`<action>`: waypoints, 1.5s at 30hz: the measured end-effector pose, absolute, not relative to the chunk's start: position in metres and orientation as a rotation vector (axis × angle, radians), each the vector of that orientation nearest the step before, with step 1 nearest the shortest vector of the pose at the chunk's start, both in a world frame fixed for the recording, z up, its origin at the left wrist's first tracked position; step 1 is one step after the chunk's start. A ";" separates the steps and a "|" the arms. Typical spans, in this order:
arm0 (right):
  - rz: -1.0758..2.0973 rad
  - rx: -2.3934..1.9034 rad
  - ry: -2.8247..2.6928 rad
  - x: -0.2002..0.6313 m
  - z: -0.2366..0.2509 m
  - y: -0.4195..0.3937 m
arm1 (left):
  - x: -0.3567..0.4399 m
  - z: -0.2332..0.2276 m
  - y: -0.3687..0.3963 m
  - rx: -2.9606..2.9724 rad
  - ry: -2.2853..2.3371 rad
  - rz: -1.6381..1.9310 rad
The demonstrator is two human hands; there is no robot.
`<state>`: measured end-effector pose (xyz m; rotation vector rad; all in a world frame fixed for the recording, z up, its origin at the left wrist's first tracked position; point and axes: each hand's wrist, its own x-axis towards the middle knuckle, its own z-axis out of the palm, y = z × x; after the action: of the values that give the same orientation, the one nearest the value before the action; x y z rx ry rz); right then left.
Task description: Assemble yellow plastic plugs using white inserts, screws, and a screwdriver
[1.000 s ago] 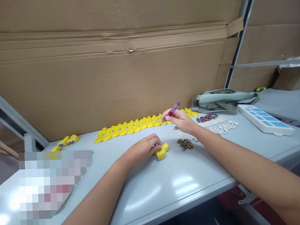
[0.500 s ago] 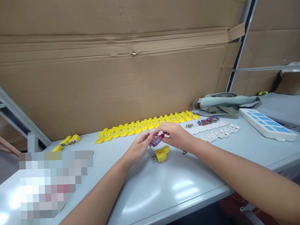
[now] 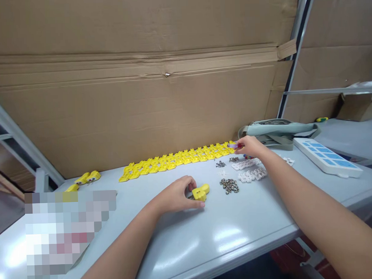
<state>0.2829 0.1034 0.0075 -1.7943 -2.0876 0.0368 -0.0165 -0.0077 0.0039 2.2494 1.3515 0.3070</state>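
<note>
Head view: the left hand is half open, with thumb and fingers placed around the yellow plug; whether it is firmly gripped cannot be told. In the closed right hand, a purple-handled tool is held. The plug might be tipped by a loose pinch; the metal pieces, to the right of the left hand, might be scattered if brushed.

Bright, even light, seemingly overhead. White glare streaks the glossy tabletop, strongest far left. Soft shadow beneath left hand; under-table dim. Metal posts lean, wide-angle. Pixelated patch obscures lower left. Small metal parts soft.
</note>
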 end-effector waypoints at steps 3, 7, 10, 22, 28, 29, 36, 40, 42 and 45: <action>0.057 -1.801 -2.126 0.281 0.001 0.107 | -0.015 0.005 -0.009 2.261 1.370 0.300; 0.029 -1.797 -2.128 0.274 0.004 0.106 | -0.015 0.005 -0.008 2.226 1.384 0.313; 0.084 -1.678 -2.125 0.254 0.012 0.092 | -0.017 0.003 -0.006 2.211 1.390 0.347; 0.494 -0.943 -2.660 0.166 0.001 0.028 | -0.015 -0.003 -0.006 2.092 1.435 0.397; 0.318 -0.685 -2.654 0.171 -0.004 0.031 | -0.013 -0.002 -0.009 2.192 1.479 0.399; 0.307 -0.663 -2.661 0.170 -0.004 0.031 | -0.013 -0.001 -0.009 2.211 1.482 0.405; 0.500 -0.691 -2.350 0.178 0.012 0.035 | -0.014 -0.005 -0.010 2.190 1.501 0.439; 0.434 -0.643 -2.152 0.185 0.017 0.036 | -0.018 -0.005 -0.008 2.129 1.420 0.484; 0.328 -0.571 -2.134 0.185 0.015 0.036 | -0.019 -0.003 -0.005 2.058 1.363 0.591; 0.204 -0.429 -2.138 0.181 0.011 0.033 | -0.019 0.002 -0.003 1.951 1.162 0.886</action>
<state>0.1807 0.0335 0.0106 -0.4285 -2.1378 0.2038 -0.0188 -0.0034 0.0020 1.9515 1.1619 0.8862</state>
